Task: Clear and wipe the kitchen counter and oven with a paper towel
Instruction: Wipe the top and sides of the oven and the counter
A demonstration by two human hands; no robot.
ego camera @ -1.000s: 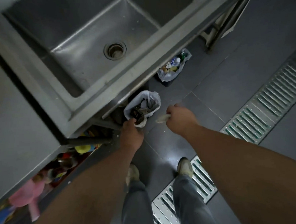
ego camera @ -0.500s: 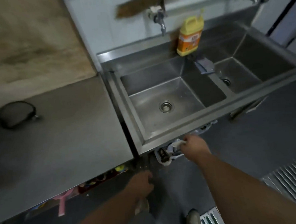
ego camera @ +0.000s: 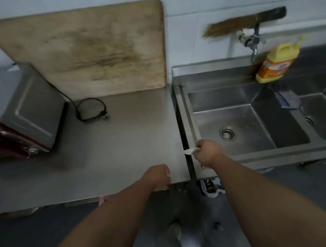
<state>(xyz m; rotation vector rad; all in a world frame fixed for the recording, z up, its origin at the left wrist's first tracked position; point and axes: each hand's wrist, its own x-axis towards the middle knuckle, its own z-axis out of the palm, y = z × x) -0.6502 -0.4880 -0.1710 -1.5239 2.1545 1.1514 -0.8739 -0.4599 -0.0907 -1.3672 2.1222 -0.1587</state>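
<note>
The right hand [ego camera: 207,152] is closed in a fist around a small crumpled paper towel [ego camera: 191,150], whose pale end sticks out to the left of the knuckles. It hangs over the front left corner of the sink [ego camera: 234,122], right at the dark gap between the sink unit and the counter [ego camera: 112,145]. Just beyond the hand and a little to its right sits the round drain [ego camera: 228,133] in the basin floor.

The left hand [ego camera: 158,178] is curled into a loose fist at the counter's front edge, near the right-hand corner of the steel top — whether it grips anything cannot be told, though a pale scrap shows at the knuckles. The two hands are near each other, with the gap between counter and sink lying between them.

Far to the left of the left hand, at the back of the counter, stands the oven [ego camera: 31,110], a grey box with a dark red front, its black cord [ego camera: 90,109] looped on the steel beside it. Behind the cord, well beyond the left hand, a large stained cutting board [ego camera: 89,51] leans against the tiled wall.

Far beyond the right hand, on the sink's back ledge, a yellow detergent bottle [ego camera: 276,63] stands tilted under the tap [ego camera: 252,41], and a brush [ego camera: 243,22] rests above the tap. A bluish cloth [ego camera: 288,100] lies on the divider between the basins. Below the right forearm, under the sink, the top of a white bin bag [ego camera: 212,187] shows — its contents are blurred.
</note>
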